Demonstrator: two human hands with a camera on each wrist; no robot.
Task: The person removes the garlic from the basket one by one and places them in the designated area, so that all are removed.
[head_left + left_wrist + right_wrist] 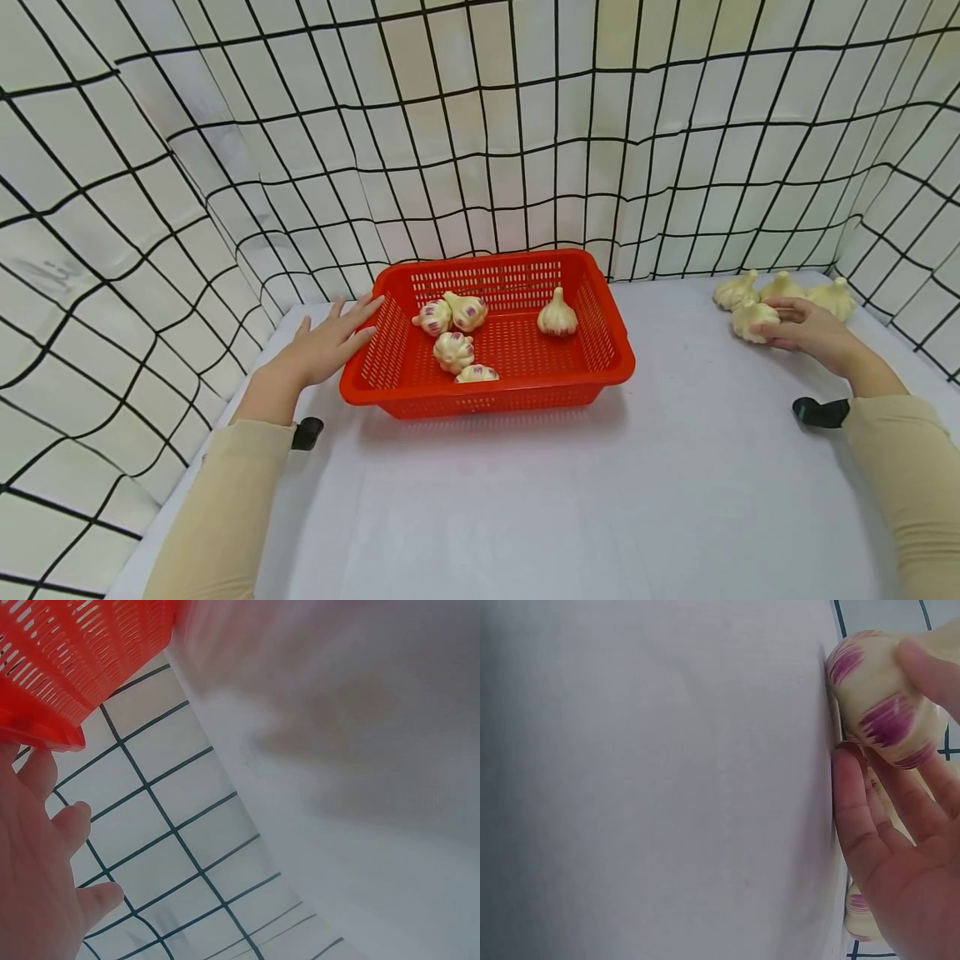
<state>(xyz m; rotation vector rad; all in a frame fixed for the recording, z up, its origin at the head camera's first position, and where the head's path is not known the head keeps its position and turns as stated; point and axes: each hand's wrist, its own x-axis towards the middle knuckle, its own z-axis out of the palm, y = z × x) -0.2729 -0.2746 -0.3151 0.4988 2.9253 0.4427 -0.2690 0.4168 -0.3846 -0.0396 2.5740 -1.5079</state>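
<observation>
Head | right hand [808,330] | partly covers gripped garlic bulb [751,321]

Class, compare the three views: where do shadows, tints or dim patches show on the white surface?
Head view: a soft shadow below the red basket on the white surface; left wrist view: blurry grey shadows, plus a reddish tint near the basket; right wrist view: dim left edge, faint shadow beside the right hand.

Probably a small booth (lab or studio, unclear): black netting [633,71] over white walls [540,117] lines the far, left and right edges of the white surface [495,500].
</observation>
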